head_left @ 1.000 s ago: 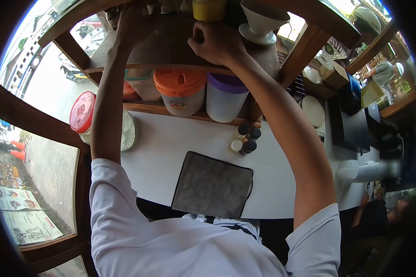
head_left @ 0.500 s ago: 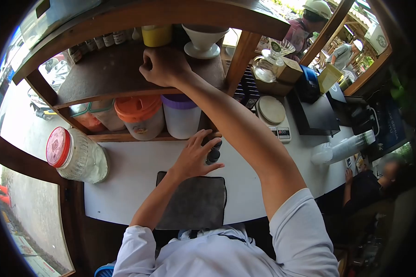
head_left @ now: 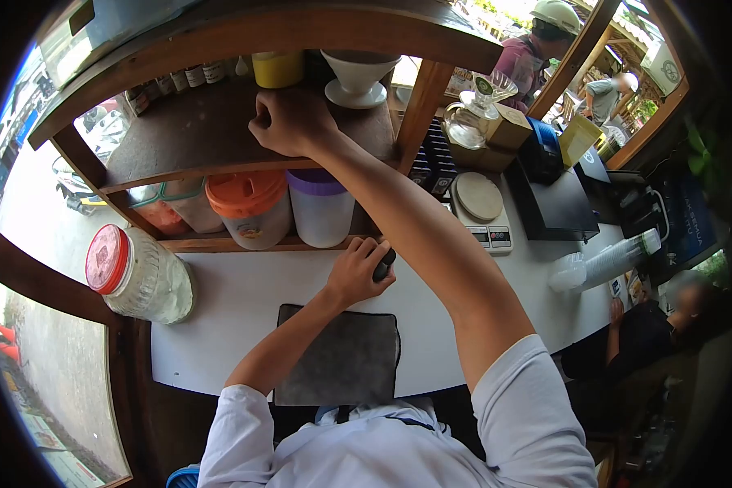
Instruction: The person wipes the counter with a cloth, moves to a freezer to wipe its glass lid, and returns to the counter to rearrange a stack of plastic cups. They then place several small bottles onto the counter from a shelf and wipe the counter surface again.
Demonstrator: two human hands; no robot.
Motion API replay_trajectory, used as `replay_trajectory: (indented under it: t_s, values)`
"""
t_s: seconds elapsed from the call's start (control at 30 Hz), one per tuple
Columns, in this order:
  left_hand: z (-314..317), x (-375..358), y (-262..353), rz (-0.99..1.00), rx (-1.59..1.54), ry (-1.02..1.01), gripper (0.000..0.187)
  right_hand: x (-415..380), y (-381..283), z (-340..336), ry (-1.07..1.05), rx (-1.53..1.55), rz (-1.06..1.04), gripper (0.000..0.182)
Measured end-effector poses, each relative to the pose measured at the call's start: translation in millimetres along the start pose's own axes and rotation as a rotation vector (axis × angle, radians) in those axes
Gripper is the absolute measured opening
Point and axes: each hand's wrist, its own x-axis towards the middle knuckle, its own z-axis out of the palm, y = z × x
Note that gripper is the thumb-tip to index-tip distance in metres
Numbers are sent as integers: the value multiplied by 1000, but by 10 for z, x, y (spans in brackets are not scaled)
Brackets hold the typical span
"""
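Observation:
My left hand (head_left: 359, 272) is closed around a small black object with a rounded end (head_left: 385, 266), just above the white counter below the shelf; most of it is hidden by my fingers. Up on the dark wooden shelf (head_left: 195, 146), my right hand (head_left: 291, 124) is curled into a fist, and what it holds, if anything, does not show. Close to that fist stand a yellow container (head_left: 277, 70) and a white coffee dripper (head_left: 356, 80). Below my left wrist lies a dark grey mat (head_left: 337, 358).
Beneath the shelf are an orange-lidded tub (head_left: 248, 207) and a purple-lidded tub (head_left: 323, 207). A red-lidded glass jar (head_left: 150, 276) stands at left. Rightward are a scale (head_left: 484, 211), a black box (head_left: 551, 195) and stacked plastic cups (head_left: 606, 262). A person (head_left: 642, 333) sits at far right.
My left hand has gone from spread fingers beside the black object to closed around it. The right fist stays at nearly the same place over the shelf.

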Motion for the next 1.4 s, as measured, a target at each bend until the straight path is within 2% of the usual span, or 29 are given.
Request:
replay_trajectory:
  t_s: [0.3, 0.4, 0.5, 0.6, 0.8, 0.9, 1.0, 1.07, 1.13, 1.4]
  values:
    - [77, -10, -115, 108, -56, 30, 53, 17, -7, -6, -28, -8, 30, 27]
    - [56, -38, -129, 67, -95, -15, 46, -3, -23, -34, -9, -20, 21, 26]
    - [-35, -53, -95, 45, -107, 8, 47, 21, 19, 29, 23, 2, -4, 24]
    - [-118, -159, -76, 18, -161, 32, 51, 27, -23, -17, -31, -7, 26, 24]
    - [-772, -273, 154, -107, -261, 242, 50, 27, -80, -82, -85, -25, 57, 25]
    - [-1325, -187, 231, -162, -182, 345, 47, 22, 6, 2, 2, 31, -15, 22]
    - [-1911, -72, 201, -195, -54, 390, 52, 32, -32, -50, -59, -8, 26, 25]
    - [-2296, 81, 212, -225, -2, 448, 50, 40, 52, 24, -1, 14, -17, 25]
    - [-2594, 215, 73, -196, 84, 513, 50, 50, 76, 52, 38, 34, -45, 25]
    - [-3257, 756, -384, -218, 258, 491, 51, 41, 57, 17, 35, 113, -39, 22]
